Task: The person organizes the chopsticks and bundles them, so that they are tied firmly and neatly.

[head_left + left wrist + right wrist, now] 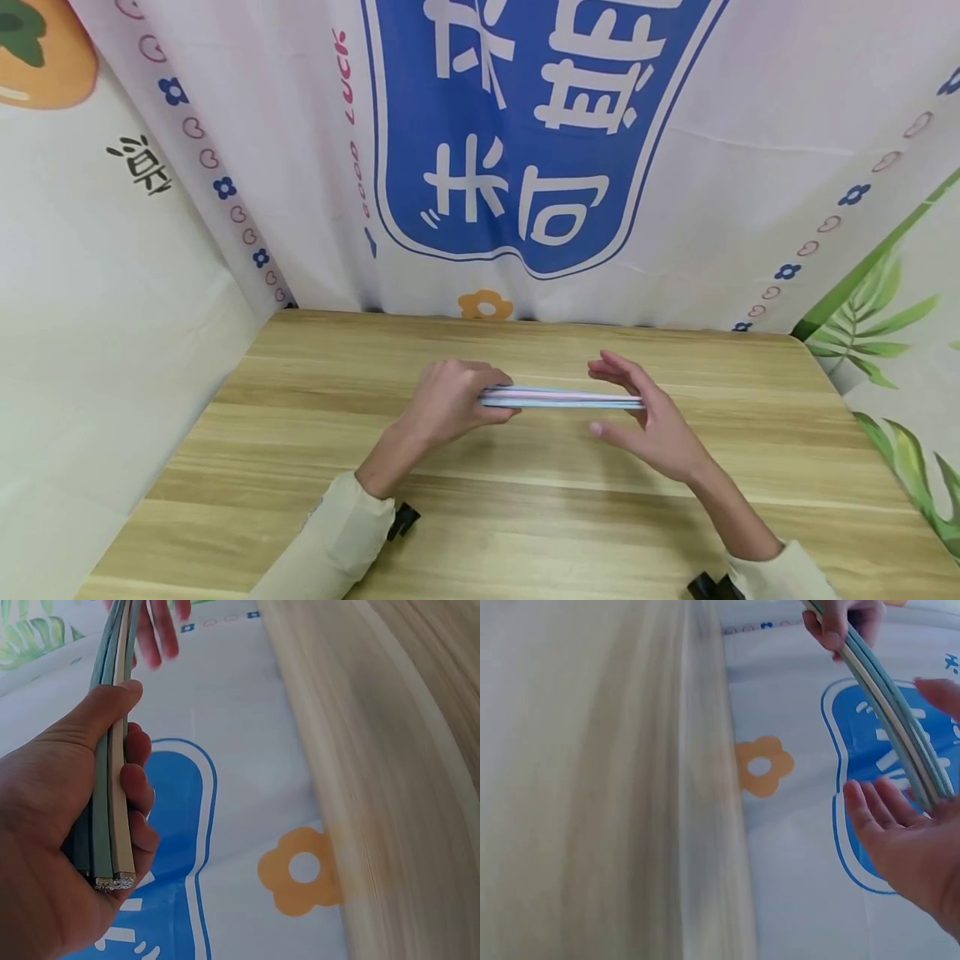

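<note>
My left hand (450, 400) grips one end of a bundle of several long, thin strips (562, 398), pale blue with a pinkish-cream one among them. In the left wrist view the thumb lies along one side of the bundle (112, 787) and the fingertips curl round the other; something silvery and crinkled shows at its near end. The bundle is held level above the table, and looks slightly bowed in the right wrist view. At its other end, my right hand (660, 425) has thumb and fingers spread apart, with the strip ends (930, 780) reaching to its palm.
A wood-grain table (555, 525) lies under both hands. Behind it hangs a white cloth with a blue printed panel (517, 150) and an orange flower (486, 305). Pale printed cloth (97, 292) also hangs at the left, and leaf-patterned cloth (877, 325) at the right.
</note>
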Demonstrator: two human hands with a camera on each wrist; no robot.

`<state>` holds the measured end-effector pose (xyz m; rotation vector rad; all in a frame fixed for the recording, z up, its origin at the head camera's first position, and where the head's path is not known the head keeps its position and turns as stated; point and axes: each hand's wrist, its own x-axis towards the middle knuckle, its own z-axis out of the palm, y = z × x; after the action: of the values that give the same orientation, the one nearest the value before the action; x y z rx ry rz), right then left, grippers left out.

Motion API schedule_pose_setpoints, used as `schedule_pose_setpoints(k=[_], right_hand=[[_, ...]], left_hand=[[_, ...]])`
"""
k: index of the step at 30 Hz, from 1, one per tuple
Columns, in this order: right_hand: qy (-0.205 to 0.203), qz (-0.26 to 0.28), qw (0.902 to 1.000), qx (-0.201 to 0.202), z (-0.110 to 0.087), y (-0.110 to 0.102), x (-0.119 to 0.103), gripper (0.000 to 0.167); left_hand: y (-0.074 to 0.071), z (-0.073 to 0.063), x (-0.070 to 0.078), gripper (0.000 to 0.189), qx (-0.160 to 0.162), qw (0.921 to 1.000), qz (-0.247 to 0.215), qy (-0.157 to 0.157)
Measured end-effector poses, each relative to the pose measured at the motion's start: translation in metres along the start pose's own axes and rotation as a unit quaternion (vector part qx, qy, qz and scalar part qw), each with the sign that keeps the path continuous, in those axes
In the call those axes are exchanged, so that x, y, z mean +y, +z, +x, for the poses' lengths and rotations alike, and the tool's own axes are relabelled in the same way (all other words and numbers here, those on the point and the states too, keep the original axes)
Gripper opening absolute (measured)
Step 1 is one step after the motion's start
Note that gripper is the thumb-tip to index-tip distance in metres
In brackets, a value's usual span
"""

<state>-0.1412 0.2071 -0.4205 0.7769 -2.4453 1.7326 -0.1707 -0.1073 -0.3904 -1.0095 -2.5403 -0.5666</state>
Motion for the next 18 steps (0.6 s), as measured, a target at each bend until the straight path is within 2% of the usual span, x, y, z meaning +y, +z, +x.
schedule_pose_setpoints(k=[4, 7, 12, 18], right_hand=[[-0.065, 0.09, 0.9938, 0.007, 0.002, 0.008, -0.001, 0.092], [-0.094, 0.125, 0.9875, 0.016, 0.003, 0.013, -0.002, 0.094], [-0.079, 0.101, 0.9914, 0.025, 0.001, 0.016, -0.004, 0.095], [-0.055, 0.055, 0.997, 0.001, -0.001, 0.008, -0.003, 0.092]], left_hand=[[0.001, 0.0, 0.003, 0.024, 0.002, 0.9999, -0.015, -0.003], [0.001, 0.0, 0.004, 0.024, 0.004, 0.9998, -0.018, -0.006], [-0.002, 0.001, 0.006, 0.023, 0.005, 0.9998, -0.021, -0.003], [-0.006, 0.002, 0.005, 0.022, -0.014, 0.9996, -0.021, -0.014]])
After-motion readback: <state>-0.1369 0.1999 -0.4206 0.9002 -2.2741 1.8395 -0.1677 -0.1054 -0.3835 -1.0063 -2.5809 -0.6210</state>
